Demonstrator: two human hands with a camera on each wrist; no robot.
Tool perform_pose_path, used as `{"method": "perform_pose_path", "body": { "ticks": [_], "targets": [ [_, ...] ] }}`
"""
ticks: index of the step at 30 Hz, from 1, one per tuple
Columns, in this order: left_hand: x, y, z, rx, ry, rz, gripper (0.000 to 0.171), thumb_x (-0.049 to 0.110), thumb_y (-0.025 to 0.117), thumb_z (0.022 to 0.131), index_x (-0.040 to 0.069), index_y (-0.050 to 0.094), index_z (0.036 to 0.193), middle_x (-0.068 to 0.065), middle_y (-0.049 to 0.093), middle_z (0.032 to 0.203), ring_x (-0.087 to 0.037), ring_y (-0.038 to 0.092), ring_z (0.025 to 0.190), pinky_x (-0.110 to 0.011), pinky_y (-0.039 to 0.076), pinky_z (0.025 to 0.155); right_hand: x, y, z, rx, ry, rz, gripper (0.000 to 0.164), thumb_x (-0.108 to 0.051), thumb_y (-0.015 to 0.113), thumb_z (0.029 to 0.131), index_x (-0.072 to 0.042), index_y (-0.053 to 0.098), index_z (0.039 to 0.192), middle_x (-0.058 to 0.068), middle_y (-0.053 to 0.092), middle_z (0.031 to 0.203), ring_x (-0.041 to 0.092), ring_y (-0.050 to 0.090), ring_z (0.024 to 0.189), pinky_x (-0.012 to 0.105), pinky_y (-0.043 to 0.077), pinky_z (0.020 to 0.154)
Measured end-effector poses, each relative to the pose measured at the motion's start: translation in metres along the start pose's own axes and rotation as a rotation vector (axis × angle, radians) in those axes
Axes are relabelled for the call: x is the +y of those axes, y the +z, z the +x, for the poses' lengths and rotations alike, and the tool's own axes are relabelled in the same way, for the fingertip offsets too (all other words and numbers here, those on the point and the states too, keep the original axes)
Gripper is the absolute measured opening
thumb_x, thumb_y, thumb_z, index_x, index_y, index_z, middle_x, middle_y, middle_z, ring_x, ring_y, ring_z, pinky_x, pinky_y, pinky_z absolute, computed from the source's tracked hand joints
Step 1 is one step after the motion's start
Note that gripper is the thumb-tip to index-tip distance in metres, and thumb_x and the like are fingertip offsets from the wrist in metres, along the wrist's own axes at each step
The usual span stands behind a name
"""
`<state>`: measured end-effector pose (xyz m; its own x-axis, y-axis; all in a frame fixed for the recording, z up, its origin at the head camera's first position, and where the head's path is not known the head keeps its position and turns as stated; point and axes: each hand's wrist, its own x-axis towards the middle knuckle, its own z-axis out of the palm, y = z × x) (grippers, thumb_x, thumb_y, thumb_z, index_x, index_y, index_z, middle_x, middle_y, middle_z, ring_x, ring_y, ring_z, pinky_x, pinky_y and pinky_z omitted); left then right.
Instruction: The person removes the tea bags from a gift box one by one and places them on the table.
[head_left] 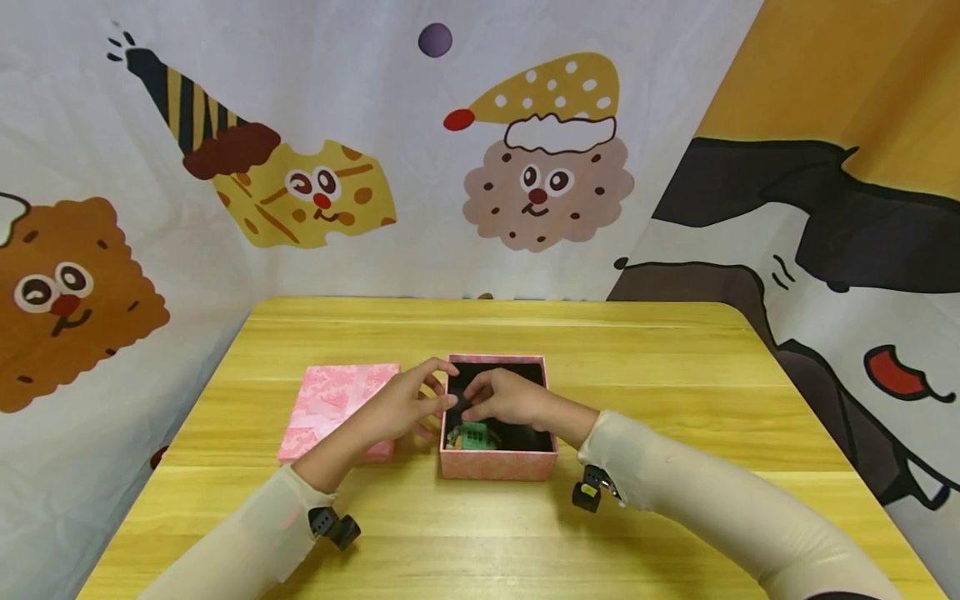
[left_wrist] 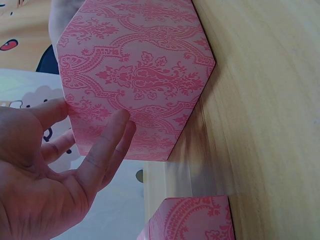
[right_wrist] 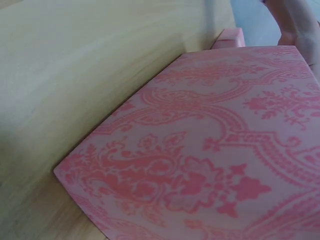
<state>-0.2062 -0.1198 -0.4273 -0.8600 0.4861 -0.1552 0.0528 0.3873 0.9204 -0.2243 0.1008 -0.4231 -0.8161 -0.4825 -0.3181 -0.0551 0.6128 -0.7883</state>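
The fingers of my left hand (head_left: 408, 402) lie loosely spread at the pink-patterned, rectangular cardboard box (head_left: 497, 465); whether my right hand (head_left: 512, 398), inside it, pinches anything I cannot tell. Probably light and stiff, it wants gripping by opposite walls. Beneath is a yellow wood-grained table (head_left: 637, 354).

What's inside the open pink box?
Inside the pink box is a small green thing, near the front. The right hand covers part of the dark inside, so whatever is beneath the hand is hidden.

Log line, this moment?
left hand: at open pink patterned box; right hand: inside, grip unclear; green rectangular object: inside; pink square lid: off
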Motion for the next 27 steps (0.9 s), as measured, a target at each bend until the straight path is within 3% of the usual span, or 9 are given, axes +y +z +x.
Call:
{"method": "perform_pose_path", "body": {
  "ticks": [7, 11, 18, 24, 27],
  "targets": [
    [-0.0001, -0.0001, -0.0001, 0.0, 0.001, 0.001, 0.041, 0.015, 0.064, 0.104, 0.009, 0.051, 0.142, -0.019, 0.055, 0.114, -0.036, 0.071, 0.088, -0.046, 0.065, 0.061, 0.001, 0.0025, 0.001, 0.002, 0.012, -0.021, 0.039, -0.011, 0.084, 0.087, 0.0, 0.068, 0.121, 0.012, 0.069, 0.116, 0.026, 0.064, 0.111, 0.04, 0.058, 0.095],
    [-0.0003, -0.0003, 0.0002, -0.001, 0.002, 0.0, 0.041, 0.015, 0.064, 0.104, 0.009, 0.05, 0.143, -0.02, 0.055, 0.114, -0.036, 0.07, 0.088, -0.047, 0.065, 0.061, 0.0015, 0.0043, 0.0022, 0.013, -0.004, -0.089, 0.039, -0.011, 0.086, 0.085, -0.003, 0.069, 0.12, 0.012, 0.07, 0.116, 0.026, 0.065, 0.111, 0.04, 0.059, 0.093],
    [-0.0004, -0.0006, 0.0012, -0.005, 0.007, -0.011, 0.043, 0.015, 0.064, 0.104, 0.007, 0.049, 0.143, -0.019, 0.056, 0.114, -0.034, 0.07, 0.087, -0.05, 0.064, 0.062, -0.0014, 0.0054, 0.0033, 0.043, -0.058, -0.274, 0.038, -0.014, 0.092, 0.078, -0.009, 0.071, 0.109, 0.005, 0.072, 0.105, 0.022, 0.067, 0.102, 0.04, 0.058, 0.092],
    [-0.0005, -0.0005, 0.0007, -0.011, 0.002, -0.015, 0.042, 0.015, 0.064, 0.104, 0.008, 0.049, 0.144, -0.02, 0.055, 0.115, -0.036, 0.07, 0.089, -0.051, 0.064, 0.063, -0.001, 0.0043, 0.0037, 0.027, -0.06, -0.312, 0.035, -0.017, 0.093, 0.077, -0.012, 0.071, 0.104, 0.002, 0.073, 0.101, 0.019, 0.066, 0.098, 0.041, 0.058, 0.089],
    [-0.0004, -0.0002, 0.0005, -0.01, 0.005, -0.015, 0.042, 0.015, 0.064, 0.104, 0.008, 0.049, 0.143, -0.02, 0.055, 0.115, -0.035, 0.07, 0.089, -0.051, 0.064, 0.063, -0.0016, 0.0019, 0.0028, 0.012, -0.065, -0.312, 0.027, -0.018, 0.091, 0.081, -0.014, 0.072, 0.1, -0.001, 0.073, 0.095, 0.015, 0.065, 0.088, 0.037, 0.057, 0.082]
  ]
}}
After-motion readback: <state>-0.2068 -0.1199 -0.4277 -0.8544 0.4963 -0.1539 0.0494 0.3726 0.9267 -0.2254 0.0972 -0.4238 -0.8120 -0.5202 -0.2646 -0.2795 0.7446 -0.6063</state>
